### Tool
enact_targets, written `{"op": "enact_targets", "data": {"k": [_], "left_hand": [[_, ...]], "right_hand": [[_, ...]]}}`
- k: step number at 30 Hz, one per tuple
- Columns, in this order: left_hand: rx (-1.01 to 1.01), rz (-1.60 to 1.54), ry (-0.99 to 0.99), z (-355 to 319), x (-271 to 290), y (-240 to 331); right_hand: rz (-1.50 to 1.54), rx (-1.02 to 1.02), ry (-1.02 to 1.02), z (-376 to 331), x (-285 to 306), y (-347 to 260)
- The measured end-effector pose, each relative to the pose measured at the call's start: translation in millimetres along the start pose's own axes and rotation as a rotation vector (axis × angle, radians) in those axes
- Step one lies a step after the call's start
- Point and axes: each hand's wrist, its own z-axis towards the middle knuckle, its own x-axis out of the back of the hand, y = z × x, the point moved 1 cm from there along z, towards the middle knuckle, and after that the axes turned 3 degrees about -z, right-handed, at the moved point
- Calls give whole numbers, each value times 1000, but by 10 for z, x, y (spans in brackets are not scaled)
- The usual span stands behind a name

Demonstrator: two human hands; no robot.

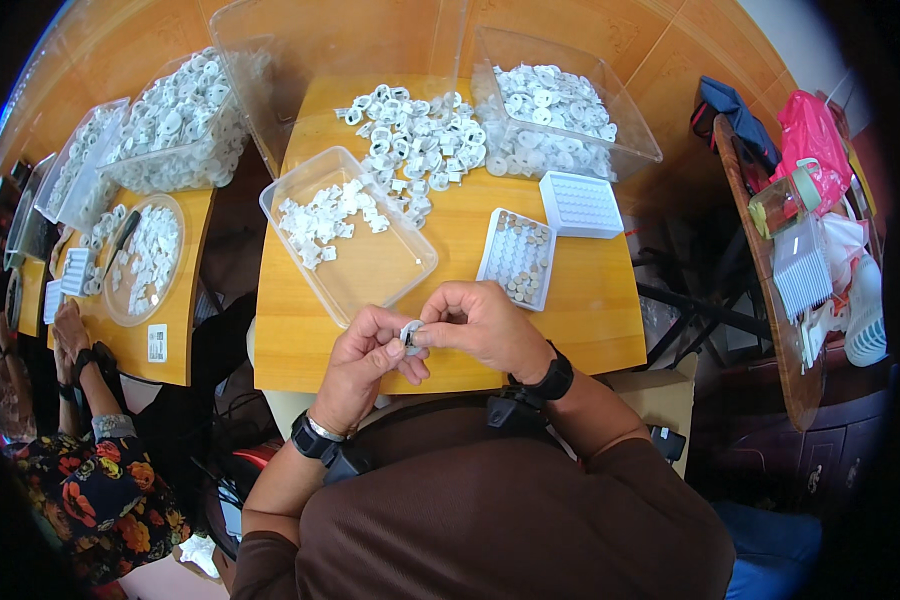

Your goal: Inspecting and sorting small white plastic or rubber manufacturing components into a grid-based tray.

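In front of my body, above the near edge of the yellow table [590,350], a small white round plastic part [410,334] with a dark spot is held up. My left hand [362,358] pinches it between thumb and fingers. My right hand [482,326] is closed, its thumb and forefinger pressed together at the part's right side; whether something tiny is also between them is hidden. Just beyond the hands stand a clear plastic box [395,272] with small white pieces and a white tray [490,262] of round silvery discs resembling button cells.
A heap of white round parts [425,140] lies at the table's back. Clear bins [630,140] of similar parts stand behind and left. A second white tray [582,205] is at right. Another person's hands [70,335] are at the left table. A cluttered wooden board [785,360] stands right.
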Motion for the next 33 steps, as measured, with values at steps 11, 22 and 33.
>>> {"op": "enact_targets", "data": {"k": [11, 22, 33], "left_hand": [[10, 21, 3, 7, -37, 51], [-5, 125, -2, -5, -12, 132], [-404, -98, 417, -164, 421, 280]], "right_hand": [[-15, -44, -69, 8, 52, 15], [-319, 40, -19, 52, -35, -171], [-1083, 332, 2, 1055, -272, -555]]}}
